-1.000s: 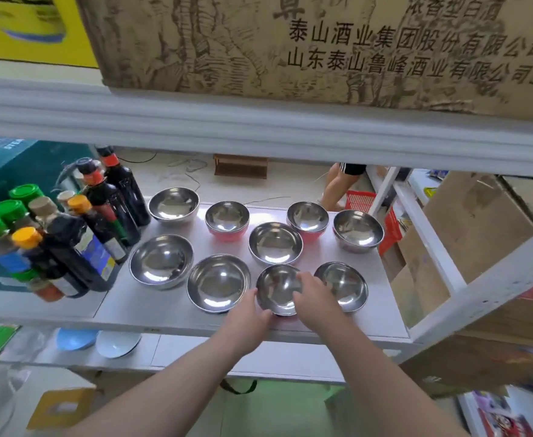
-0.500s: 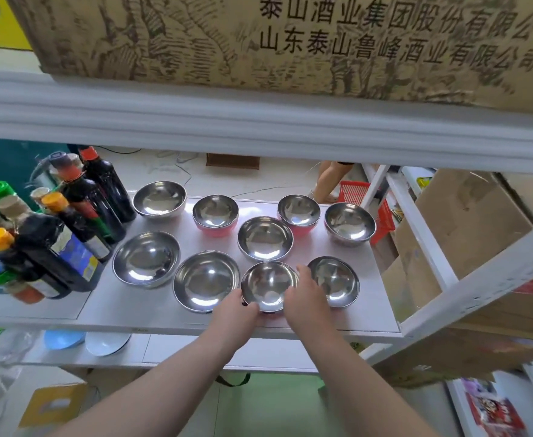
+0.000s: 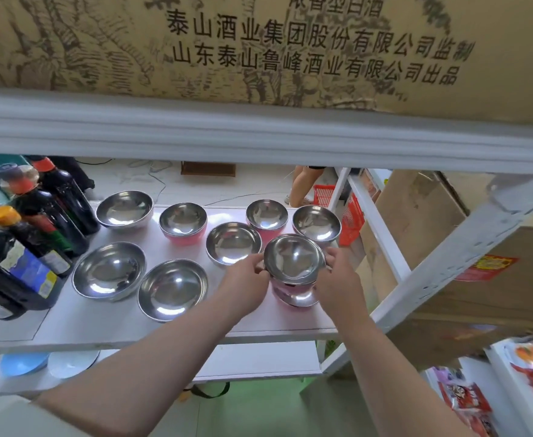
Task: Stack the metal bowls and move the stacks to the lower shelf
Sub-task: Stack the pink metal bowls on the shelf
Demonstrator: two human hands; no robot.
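Both hands are on one bowl: the left hand [image 3: 248,279] pinches the near-left rim of the held bowl [image 3: 293,257], the right hand [image 3: 337,280] clamps the opposite rim, fingers curled and closed on the metal. The bowl sits raised and tilted toward the camera, right above a lower bowl [image 3: 296,294] with a pink outside that rests on the shelf [image 3: 69,323]; whether the two touch, I can't tell.

The risk, as I read it: thin fingertip grips on slick steel. If the bowl comes down crooked it may jam or skid off the lower one and clatter toward the shelf's near edge, just below the wrists.

Out from the hands: just beyond the left fingertips sits another steel bowl [image 3: 233,246], close enough to get knocked. Past the right hand is a bowl [image 3: 317,223] at the far corner. Left of the left forearm lie two larger bowls [image 3: 172,288], then sauce bottles [image 3: 38,234] well out to the left. Nothing has reached the lower shelf [image 3: 259,361] beneath the forearms yet.
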